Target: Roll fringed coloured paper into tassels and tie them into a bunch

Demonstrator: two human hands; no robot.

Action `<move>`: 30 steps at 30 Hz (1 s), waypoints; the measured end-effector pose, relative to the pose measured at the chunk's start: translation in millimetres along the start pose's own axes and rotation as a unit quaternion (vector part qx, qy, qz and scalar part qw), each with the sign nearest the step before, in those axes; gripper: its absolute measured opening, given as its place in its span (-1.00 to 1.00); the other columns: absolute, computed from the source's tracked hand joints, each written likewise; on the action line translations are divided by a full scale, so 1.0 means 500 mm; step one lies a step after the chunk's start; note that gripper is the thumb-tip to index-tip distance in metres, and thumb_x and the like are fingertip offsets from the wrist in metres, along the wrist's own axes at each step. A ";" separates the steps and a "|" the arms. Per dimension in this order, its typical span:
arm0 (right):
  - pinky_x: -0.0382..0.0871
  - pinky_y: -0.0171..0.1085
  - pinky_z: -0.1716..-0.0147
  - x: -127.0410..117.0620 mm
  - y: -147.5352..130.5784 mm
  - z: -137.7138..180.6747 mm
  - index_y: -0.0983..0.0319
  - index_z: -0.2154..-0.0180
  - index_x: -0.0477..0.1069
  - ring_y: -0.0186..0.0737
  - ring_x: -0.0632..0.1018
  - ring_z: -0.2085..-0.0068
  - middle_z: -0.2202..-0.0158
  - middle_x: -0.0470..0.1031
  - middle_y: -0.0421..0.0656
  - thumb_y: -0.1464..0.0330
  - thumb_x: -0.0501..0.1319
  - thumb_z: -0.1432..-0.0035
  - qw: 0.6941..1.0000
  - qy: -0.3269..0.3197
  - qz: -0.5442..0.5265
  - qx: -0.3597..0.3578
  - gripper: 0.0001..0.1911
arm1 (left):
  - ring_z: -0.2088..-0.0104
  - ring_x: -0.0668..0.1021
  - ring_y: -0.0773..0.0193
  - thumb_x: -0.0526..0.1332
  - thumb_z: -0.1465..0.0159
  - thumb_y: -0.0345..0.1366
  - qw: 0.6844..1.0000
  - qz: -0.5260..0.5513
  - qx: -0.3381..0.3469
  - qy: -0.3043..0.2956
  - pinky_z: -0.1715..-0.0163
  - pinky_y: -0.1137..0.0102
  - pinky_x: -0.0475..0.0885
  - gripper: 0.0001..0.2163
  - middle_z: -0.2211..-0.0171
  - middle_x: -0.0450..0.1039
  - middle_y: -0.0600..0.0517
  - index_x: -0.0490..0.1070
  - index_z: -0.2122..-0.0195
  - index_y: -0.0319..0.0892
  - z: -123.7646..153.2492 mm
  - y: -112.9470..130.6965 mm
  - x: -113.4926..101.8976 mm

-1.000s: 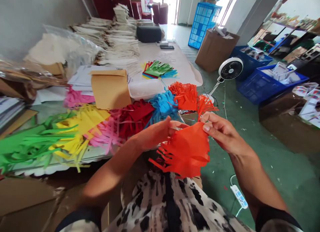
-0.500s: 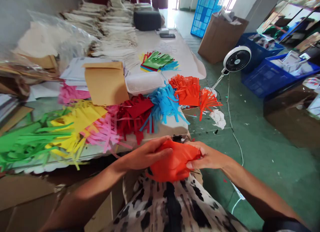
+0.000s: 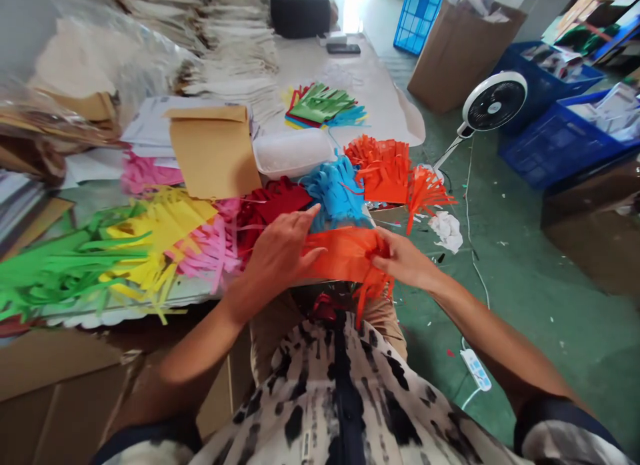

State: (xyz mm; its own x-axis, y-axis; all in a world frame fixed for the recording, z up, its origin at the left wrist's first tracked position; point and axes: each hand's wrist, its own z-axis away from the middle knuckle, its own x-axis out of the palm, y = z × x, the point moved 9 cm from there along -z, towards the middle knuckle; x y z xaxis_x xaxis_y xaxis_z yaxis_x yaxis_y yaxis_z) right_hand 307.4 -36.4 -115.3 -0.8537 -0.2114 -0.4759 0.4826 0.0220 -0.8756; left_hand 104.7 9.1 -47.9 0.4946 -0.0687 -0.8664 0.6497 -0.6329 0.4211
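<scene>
Both hands have come up from the lap to the near edge of the surface [image 3: 385, 95], and the orange paper [image 3: 345, 255], bunched between them half a second ago, is now spread out as a flat strip.

- Orange paper: lies just on the near side of the blue paper pile [image 3: 337, 191], seemingly on the surface's near edge. Its cut fringe hangs down off the right end towards the lap.
- Left hand [image 3: 280, 248]: not gripping. It lies flat with fingers spread over the left end of the strip. Probably a pressing hold, to keep the sheet smooth and stop it sliding.
- Right hand [image 3: 407, 261]: fingertips are closed on the right end of the strip, where the fringe begins. Pinching there likely keeps the strip taut against the flat left hand and leaves the fringe loose.
- Left of the blue pile, in order: red paper pile [image 3: 273, 208], pink fringe [image 3: 210, 248], yellow fringe [image 3: 160, 231], green fringe [image 3: 55, 271]. Each colour has its own heap, with the fringes pointing to the near edge.
- Right of the blue pile: orange paper pile [image 3: 385, 175], touching it, some strips drooping over the surface's corner.
- Just behind the blue pile: clear plastic tub [image 3: 290, 151]; behind and left, a brown envelope [image 3: 213, 151].
- Well right of the blue pile, on the floor: white fan [image 3: 493, 105], facing the surface.
</scene>
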 end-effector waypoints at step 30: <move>0.48 0.09 -0.12 0.040 -0.031 0.122 0.04 -0.05 0.55 -0.01 0.66 -0.02 -0.02 0.70 -0.12 0.41 0.21 -0.36 0.913 0.139 0.317 -0.215 -0.71 | -0.31 0.48 -0.13 0.33 -0.31 -0.27 0.996 0.036 0.078 -0.015 -0.32 -0.01 0.38 -0.45 -0.30 0.45 -0.24 0.35 -0.32 -0.24 0.078 0.107 0.149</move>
State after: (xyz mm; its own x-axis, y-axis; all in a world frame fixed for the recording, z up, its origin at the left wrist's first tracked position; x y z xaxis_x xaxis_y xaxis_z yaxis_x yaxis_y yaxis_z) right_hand 294.6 -100.6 -106.0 -0.4752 0.2326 -0.8486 0.8267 0.4483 -0.3400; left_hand 153.8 -59.8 -100.6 0.5181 -0.1397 -0.8439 0.5149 -0.7369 0.4381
